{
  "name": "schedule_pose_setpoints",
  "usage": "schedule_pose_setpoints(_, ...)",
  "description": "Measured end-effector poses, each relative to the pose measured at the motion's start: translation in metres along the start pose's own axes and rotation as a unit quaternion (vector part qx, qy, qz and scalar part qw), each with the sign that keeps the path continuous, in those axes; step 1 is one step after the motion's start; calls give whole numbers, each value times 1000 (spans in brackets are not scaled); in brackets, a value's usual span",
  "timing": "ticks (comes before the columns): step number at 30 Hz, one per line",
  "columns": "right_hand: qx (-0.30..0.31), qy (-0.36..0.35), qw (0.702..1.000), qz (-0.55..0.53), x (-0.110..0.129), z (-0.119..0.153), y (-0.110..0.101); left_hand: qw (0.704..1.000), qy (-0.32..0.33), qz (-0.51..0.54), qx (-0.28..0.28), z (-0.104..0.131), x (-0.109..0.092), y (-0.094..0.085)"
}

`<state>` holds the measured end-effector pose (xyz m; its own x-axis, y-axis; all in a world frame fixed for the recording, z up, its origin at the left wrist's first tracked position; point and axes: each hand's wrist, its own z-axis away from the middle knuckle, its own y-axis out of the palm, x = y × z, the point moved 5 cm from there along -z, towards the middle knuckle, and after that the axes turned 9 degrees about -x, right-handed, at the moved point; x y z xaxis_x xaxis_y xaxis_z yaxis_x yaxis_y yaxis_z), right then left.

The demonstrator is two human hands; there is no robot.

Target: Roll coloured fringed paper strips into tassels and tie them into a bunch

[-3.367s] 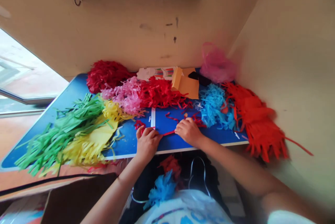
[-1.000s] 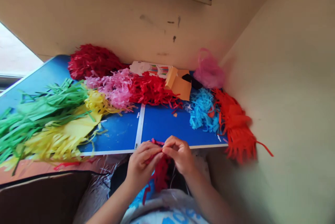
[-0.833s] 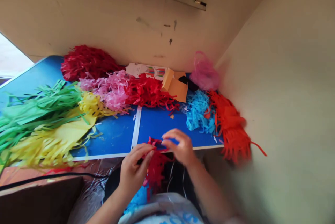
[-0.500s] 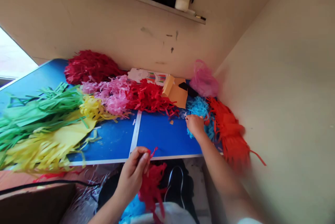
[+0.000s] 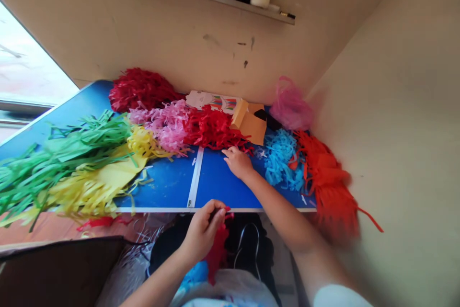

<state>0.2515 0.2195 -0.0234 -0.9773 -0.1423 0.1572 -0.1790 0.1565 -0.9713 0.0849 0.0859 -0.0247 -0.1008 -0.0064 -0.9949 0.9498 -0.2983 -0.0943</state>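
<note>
My right hand (image 5: 238,162) has moved from the blue fringe (image 5: 282,161) to the near edge of the red shredded pile (image 5: 212,127); I cannot tell whether its fingertips pinch anything. My left hand (image 5: 201,228) stays at the table's front edge, thumb and fingers clamped on the red fringed paper (image 5: 217,249), which hangs limp and ragged below that edge.

The shredded pile is crinkled and tangled; beside it stands a stiff, folded tan card (image 5: 253,127). The pink fringe (image 5: 174,127) is curly, the green fringe (image 5: 72,146) long and straight, the yellow fringe (image 5: 104,177) joined to a flat sheet. The orange fringe (image 5: 332,177) spills past the right end. Between my hands I have room over the smooth blue table (image 5: 223,187), a straight white strip (image 5: 196,177) crossing it on the left.
</note>
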Motion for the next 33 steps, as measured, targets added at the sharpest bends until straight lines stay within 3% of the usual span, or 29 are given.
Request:
schedule_pose_setpoints(7, 24, -25, 999, 2, 17, -28, 6, 1000, -14, 4, -20, 0, 9, -14)
schedule_pose_setpoints(15, 33, -55, 998, -3, 49, -56, 19, 1000, -21, 22, 6, 3, 10, -10)
schedule_pose_setpoints(25, 28, -41, 999, -22, 58, -91, 28, 998, -49, 34, -16, 4, 21, -20)
schedule_pose_setpoints(29, 8, -19, 998, -52, 52, -72, 9, 996, -51, 59, -51, -1, 22, -32)
schedule_pose_setpoints(33, -31, -2, 988, -149, 45, -8, -24, 990, -54, 68, -110, -9, 18, -52)
